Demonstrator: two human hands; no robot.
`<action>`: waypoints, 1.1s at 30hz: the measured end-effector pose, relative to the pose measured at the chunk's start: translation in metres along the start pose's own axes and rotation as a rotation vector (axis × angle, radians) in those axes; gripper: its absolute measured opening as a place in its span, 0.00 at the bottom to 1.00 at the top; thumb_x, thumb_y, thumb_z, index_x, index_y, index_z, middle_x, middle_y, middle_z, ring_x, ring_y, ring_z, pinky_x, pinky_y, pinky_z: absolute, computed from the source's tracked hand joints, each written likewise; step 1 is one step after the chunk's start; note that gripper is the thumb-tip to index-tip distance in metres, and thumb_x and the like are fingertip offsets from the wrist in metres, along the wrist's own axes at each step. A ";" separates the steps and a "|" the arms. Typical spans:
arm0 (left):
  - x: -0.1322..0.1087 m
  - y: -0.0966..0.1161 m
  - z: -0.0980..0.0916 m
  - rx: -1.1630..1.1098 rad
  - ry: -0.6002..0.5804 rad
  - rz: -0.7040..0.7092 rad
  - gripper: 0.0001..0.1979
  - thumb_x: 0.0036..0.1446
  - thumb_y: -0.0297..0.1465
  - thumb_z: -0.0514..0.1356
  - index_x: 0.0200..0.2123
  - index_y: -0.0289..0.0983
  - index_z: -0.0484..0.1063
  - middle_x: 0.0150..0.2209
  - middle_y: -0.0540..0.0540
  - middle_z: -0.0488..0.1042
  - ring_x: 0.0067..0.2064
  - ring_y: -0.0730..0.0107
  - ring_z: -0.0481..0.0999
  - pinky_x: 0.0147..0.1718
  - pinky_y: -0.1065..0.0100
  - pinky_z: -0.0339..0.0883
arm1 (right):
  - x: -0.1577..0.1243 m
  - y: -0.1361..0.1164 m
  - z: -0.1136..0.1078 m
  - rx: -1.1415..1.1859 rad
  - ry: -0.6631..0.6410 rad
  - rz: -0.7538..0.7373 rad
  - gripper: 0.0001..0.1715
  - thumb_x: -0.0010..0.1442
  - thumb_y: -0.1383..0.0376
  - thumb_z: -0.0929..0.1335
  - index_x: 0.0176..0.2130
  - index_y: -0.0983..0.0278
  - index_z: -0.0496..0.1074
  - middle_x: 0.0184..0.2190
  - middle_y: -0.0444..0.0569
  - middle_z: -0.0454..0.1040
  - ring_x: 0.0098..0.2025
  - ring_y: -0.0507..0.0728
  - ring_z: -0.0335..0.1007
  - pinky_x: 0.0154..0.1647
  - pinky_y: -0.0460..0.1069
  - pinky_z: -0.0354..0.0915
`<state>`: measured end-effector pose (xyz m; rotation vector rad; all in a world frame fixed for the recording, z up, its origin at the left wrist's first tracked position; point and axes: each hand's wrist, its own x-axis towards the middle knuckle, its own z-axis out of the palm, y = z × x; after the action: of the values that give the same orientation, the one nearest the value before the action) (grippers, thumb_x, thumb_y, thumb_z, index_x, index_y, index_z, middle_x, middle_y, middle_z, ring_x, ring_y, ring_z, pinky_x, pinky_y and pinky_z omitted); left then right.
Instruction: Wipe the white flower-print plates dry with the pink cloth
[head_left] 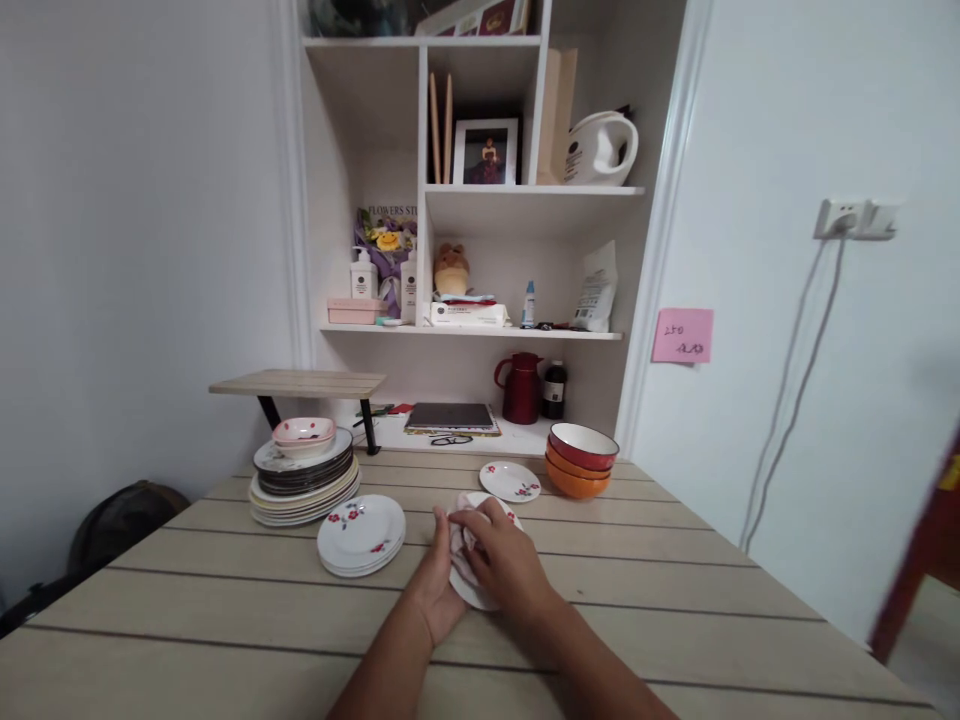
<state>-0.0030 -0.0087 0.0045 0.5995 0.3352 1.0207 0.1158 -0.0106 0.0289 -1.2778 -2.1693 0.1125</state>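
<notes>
A small white plate [471, 594] with red flowers is tilted between my hands, just above or on the table. My left hand [437, 585] grips its left edge, thumb pointing up along the rim. On the plate's face, my right hand [511, 560] presses a pale pink cloth [458, 545] with its fingers closed over it. The hands and the cloth cover much of the plate. To the left lies a short stack of matching flowered plates [361, 532]. Another flowered plate [510, 481] lies flat beyond my hands.
At the left stands a tall stack of plates [304, 490] with a spotted bowl [303, 434] on top, near a small raised stand [298, 383]. Stacked red and orange bowls [581, 462] are at the right. Behind the table are a red jug [521, 388], a laptop [450, 416] and shelves [525, 190].
</notes>
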 end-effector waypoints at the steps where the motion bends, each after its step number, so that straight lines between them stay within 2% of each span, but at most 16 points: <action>1: -0.001 0.000 0.002 -0.001 0.001 -0.002 0.36 0.55 0.56 0.51 0.52 0.33 0.72 0.44 0.36 0.79 0.50 0.53 0.77 0.55 0.55 0.62 | 0.001 0.002 -0.001 -0.015 0.022 0.034 0.29 0.56 0.71 0.63 0.54 0.50 0.67 0.48 0.48 0.66 0.43 0.55 0.68 0.38 0.46 0.59; 6: 0.002 -0.004 0.001 -0.063 -0.015 0.011 0.36 0.56 0.56 0.51 0.54 0.33 0.70 0.47 0.35 0.78 0.53 0.53 0.74 0.57 0.55 0.60 | 0.005 0.024 -0.005 -0.072 0.099 0.174 0.26 0.59 0.68 0.62 0.55 0.51 0.66 0.49 0.48 0.65 0.41 0.55 0.69 0.35 0.46 0.58; 11: 0.010 -0.006 -0.005 -0.180 -0.025 0.112 0.33 0.58 0.53 0.52 0.57 0.35 0.68 0.50 0.36 0.77 0.54 0.52 0.73 0.57 0.53 0.60 | 0.002 0.037 -0.003 -0.128 0.028 0.191 0.27 0.57 0.69 0.63 0.55 0.51 0.66 0.50 0.48 0.65 0.41 0.56 0.69 0.34 0.47 0.58; 15: 0.012 -0.002 -0.014 -0.248 0.113 0.301 0.29 0.59 0.49 0.54 0.55 0.35 0.70 0.48 0.37 0.78 0.50 0.54 0.76 0.55 0.54 0.63 | 0.001 0.030 0.004 -0.062 -0.026 0.132 0.34 0.54 0.72 0.64 0.59 0.54 0.59 0.50 0.49 0.65 0.42 0.56 0.69 0.36 0.46 0.58; 18: 0.012 0.003 -0.020 -0.278 0.238 0.363 0.26 0.60 0.47 0.55 0.52 0.33 0.72 0.45 0.37 0.79 0.47 0.54 0.78 0.53 0.54 0.65 | -0.001 0.020 0.006 0.018 -0.052 0.101 0.29 0.52 0.73 0.63 0.53 0.59 0.62 0.48 0.50 0.67 0.41 0.55 0.68 0.38 0.46 0.59; 22: 0.009 0.007 -0.016 -0.266 0.221 0.297 0.26 0.59 0.46 0.56 0.48 0.30 0.74 0.42 0.35 0.80 0.46 0.53 0.78 0.50 0.55 0.67 | -0.003 0.010 0.002 0.107 -0.094 0.002 0.18 0.52 0.74 0.64 0.44 0.60 0.66 0.45 0.48 0.67 0.40 0.54 0.68 0.40 0.46 0.59; 26: 0.006 0.002 -0.007 -0.188 0.100 0.110 0.28 0.57 0.50 0.56 0.45 0.30 0.75 0.40 0.35 0.80 0.45 0.53 0.78 0.49 0.55 0.68 | -0.003 0.008 0.002 0.142 -0.069 -0.078 0.20 0.54 0.73 0.64 0.46 0.56 0.68 0.45 0.47 0.67 0.43 0.54 0.67 0.42 0.46 0.60; 29: 0.006 -0.004 -0.002 -0.153 0.036 0.005 0.29 0.57 0.52 0.55 0.45 0.33 0.76 0.39 0.37 0.81 0.46 0.54 0.78 0.50 0.55 0.66 | 0.000 0.012 0.003 0.090 -0.015 -0.043 0.23 0.54 0.73 0.64 0.48 0.54 0.68 0.44 0.46 0.66 0.41 0.54 0.67 0.40 0.47 0.60; 33: 0.006 -0.009 0.002 -0.144 -0.002 -0.018 0.29 0.56 0.53 0.55 0.47 0.34 0.75 0.42 0.37 0.80 0.50 0.52 0.76 0.53 0.51 0.63 | 0.004 0.024 0.000 0.033 0.070 0.055 0.20 0.58 0.69 0.64 0.49 0.54 0.69 0.45 0.47 0.66 0.40 0.54 0.68 0.38 0.47 0.60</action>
<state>0.0070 -0.0069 0.0009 0.4670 0.2621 1.0178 0.1325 0.0052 0.0217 -1.3040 -2.0657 0.1235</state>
